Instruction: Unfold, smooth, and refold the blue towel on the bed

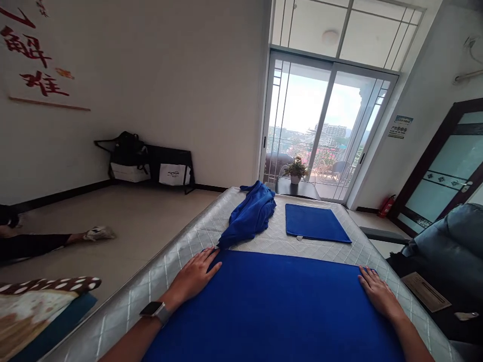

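Note:
A blue cloth (279, 306) lies spread flat over the near part of a white quilted mattress (196, 241). Flat near the cloth's far left corner rests my left hand (194, 275), its fingers stretched out and a watch on the wrist. My right hand (377, 291) lies open on the far right corner, fingers extended. Just beyond my left hand is a crumpled blue cloth (251, 213). To its right sits a folded blue cloth (317, 222) in a neat rectangle with a small pale tag at its near edge.
A potted plant (296, 171) stands on a dark chair past the mattress, before a glass sliding door (302, 110). At left, a person's leg (45, 245) stretches over the floor near a patterned cloth (41, 306). A dark leather seat (460, 246) borders the right side.

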The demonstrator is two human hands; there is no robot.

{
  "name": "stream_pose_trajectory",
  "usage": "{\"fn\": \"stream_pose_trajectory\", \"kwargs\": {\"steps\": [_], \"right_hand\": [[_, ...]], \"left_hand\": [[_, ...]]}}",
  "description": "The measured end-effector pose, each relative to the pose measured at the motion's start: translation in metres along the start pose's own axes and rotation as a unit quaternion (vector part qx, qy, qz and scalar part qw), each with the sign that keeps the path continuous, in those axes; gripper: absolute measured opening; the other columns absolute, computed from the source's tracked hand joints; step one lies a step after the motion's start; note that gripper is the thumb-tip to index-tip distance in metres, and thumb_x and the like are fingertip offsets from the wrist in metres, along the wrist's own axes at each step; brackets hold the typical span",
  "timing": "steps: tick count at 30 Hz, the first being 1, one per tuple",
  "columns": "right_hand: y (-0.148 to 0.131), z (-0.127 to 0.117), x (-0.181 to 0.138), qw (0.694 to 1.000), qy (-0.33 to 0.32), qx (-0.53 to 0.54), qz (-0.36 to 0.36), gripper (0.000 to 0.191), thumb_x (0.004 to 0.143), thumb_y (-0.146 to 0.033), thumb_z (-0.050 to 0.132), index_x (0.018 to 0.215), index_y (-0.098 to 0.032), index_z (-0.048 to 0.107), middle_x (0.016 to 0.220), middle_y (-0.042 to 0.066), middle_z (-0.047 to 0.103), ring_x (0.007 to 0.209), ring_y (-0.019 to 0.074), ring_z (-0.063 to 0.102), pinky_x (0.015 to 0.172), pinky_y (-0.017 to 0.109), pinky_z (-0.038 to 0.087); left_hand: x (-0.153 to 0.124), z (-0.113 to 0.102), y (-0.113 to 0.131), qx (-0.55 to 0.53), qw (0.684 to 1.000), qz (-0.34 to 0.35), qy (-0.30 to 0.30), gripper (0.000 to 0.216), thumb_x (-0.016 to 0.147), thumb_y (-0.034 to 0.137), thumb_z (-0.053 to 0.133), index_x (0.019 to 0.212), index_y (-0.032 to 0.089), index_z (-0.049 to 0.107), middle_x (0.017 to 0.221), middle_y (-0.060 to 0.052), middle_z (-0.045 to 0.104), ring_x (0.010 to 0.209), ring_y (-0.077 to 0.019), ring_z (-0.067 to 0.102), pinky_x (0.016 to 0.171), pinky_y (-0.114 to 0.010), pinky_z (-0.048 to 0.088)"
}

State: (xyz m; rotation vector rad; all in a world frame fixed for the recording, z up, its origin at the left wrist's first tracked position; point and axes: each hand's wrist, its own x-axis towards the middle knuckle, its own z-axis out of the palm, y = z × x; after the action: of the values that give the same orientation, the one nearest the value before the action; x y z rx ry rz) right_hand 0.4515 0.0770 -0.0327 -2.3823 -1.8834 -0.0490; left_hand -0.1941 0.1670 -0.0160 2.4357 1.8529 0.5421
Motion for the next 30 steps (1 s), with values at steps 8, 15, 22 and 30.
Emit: {"fn": "stream_pose_trajectory", "kwargs": {"steps": [8, 15, 22, 30], "right_hand": [[0.0, -0.002, 0.0, 0.998, 0.022, 0.004, 0.051, 0.068, 0.094, -0.053, 0.019, 0.152, -0.022, 0.036, 0.16, 0.006, 0.03, 0.148, 0.0271, 0.024, 0.118, 0.055, 0.023], [-0.024, -0.018, -0.006, 0.997, 0.074, -0.005, 0.025, 0.063, 0.094, -0.045, 0.02, 0.142, -0.017, 0.051, 0.152, 0.009, 0.046, 0.143, 0.0269, 0.035, 0.119, 0.053, 0.022], [-0.15, -0.036, -0.037, 0.982, 0.081, 0.053, -0.163, 0.058, 0.098, -0.048, 0.028, 0.142, -0.019, 0.051, 0.149, 0.007, 0.049, 0.141, 0.0242, 0.039, 0.121, 0.047, 0.026], [-0.305, -0.065, -0.078, 0.93, -0.047, 0.157, -0.33, 0.061, 0.101, -0.054, 0.024, 0.152, -0.021, 0.034, 0.157, 0.005, 0.034, 0.146, 0.0232, 0.03, 0.122, 0.045, 0.024]], "left_hand": [[-0.002, -0.007, 0.006, -0.006, 0.999, -0.014, -0.031, 0.069, 0.097, 0.062, 0.028, 0.15, 0.019, 0.038, 0.159, -0.009, 0.036, 0.145, -0.0277, 0.033, 0.12, -0.047, 0.024], [-0.002, -0.004, 0.006, -0.012, 1.0, -0.006, -0.015, 0.066, 0.097, 0.059, 0.031, 0.149, 0.019, 0.041, 0.157, -0.01, 0.038, 0.146, -0.0265, 0.031, 0.121, -0.046, 0.022], [-0.002, -0.004, 0.006, -0.031, 0.999, -0.006, 0.003, 0.065, 0.096, 0.059, 0.034, 0.146, 0.019, 0.045, 0.156, -0.011, 0.04, 0.145, -0.0266, 0.032, 0.12, -0.046, 0.021], [-0.003, -0.009, 0.009, -0.029, 1.0, -0.004, 0.007, 0.064, 0.096, 0.057, 0.033, 0.144, 0.017, 0.047, 0.156, -0.012, 0.04, 0.144, -0.0278, 0.035, 0.119, -0.046, 0.024]]}}
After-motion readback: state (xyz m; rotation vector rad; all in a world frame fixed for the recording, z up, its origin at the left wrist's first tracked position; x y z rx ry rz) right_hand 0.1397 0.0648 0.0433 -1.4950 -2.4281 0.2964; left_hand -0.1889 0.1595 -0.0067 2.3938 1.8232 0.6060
